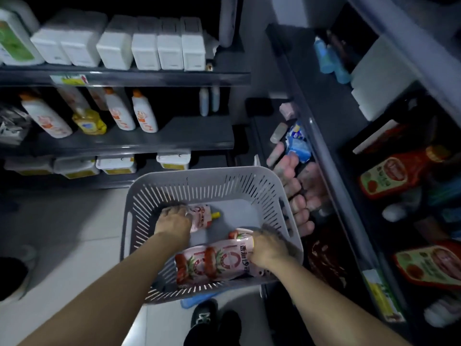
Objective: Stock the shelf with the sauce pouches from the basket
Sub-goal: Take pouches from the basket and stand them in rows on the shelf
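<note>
Bare forearms (99,293); black shoes (204,317) w/ pale marks on top.

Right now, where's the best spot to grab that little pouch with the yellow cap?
Grab the little pouch by its wide body near the left end, coming from above, where the left hand is. It lies flat on the basket floor, walls all round, and its yellow cap, pointing right, is too small to hold.

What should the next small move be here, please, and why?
Probably lift both pouches out of the basket toward the right-hand shelf: the left hand grips the small pouch, the right hand grips the large pouch, and similar red sauce pouches lie on that shelf.
</note>
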Motion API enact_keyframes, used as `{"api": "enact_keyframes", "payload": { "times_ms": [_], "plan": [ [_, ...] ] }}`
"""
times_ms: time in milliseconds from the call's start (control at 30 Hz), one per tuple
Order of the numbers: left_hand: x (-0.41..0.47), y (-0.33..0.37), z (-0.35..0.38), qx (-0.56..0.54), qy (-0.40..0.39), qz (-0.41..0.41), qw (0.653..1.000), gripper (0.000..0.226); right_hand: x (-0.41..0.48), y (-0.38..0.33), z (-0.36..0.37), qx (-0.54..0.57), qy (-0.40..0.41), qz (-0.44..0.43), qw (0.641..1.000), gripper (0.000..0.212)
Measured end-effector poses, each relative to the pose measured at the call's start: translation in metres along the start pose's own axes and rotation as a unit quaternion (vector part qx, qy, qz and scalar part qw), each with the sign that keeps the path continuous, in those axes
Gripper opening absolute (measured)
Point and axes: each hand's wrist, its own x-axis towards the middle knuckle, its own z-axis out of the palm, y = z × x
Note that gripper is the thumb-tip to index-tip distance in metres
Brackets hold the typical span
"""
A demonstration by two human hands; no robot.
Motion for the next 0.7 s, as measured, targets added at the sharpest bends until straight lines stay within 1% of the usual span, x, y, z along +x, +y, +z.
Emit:
{"api": "enact_keyframes", "payload": {
  "times_ms": [100,167,233,333,400,467,500,567,633,667,700],
  "plan": [
    [0.024,0.001,0.012,-0.002,-0.016,0.003,1.000,0.061,0.016,0.005,0.013,-0.040,-0.010,0.018,0.999,0.056],
    [0.037,0.004,0.014,-0.007,-0.019,0.003,1.000,0.062,0.022,0.006,0.017,-0.076,0.005,0.013,0.997,0.054],
    [0.047,0.008,0.017,-0.011,-0.027,0.000,1.000,0.068,0.027,0.007,0.019,-0.089,0.017,0.017,0.996,0.050],
    [0.052,0.011,0.028,-0.010,-0.038,-0.006,0.999,0.083,0.033,0.008,0.020,-0.058,0.011,0.043,0.997,0.053],
    [0.052,0.013,0.036,0.020,-0.019,-0.009,1.000,0.084,0.035,0.009,0.017,-0.034,-0.002,0.051,0.998,0.045],
    [0.052,0.014,0.040,0.050,-0.005,-0.010,0.999,0.087,0.036,0.010,0.013,0.004,-0.016,0.051,0.999,0.034],
    [0.052,0.014,0.042,0.058,-0.008,-0.014,0.998,0.089,0.036,0.010,0.010,0.043,-0.019,0.051,0.998,0.029],
    [0.053,0.014,0.042,0.061,-0.016,-0.024,0.998,0.091,0.038,0.010,0.006,0.139,-0.007,0.047,0.989,0.008],
    [0.056,0.011,0.040,0.041,-0.001,-0.030,0.999,0.076,0.040,0.003,0.002,0.223,0.030,0.051,0.973,0.021],
    [0.057,0.009,0.037,0.023,0.007,-0.032,0.999,0.069,0.041,-0.001,0.002,0.255,0.050,0.058,0.964,0.021],
    [0.057,0.006,0.034,0.005,0.007,-0.031,0.999,0.068,0.041,-0.006,0.001,0.272,0.066,0.058,0.958,0.019]
  ]
}}
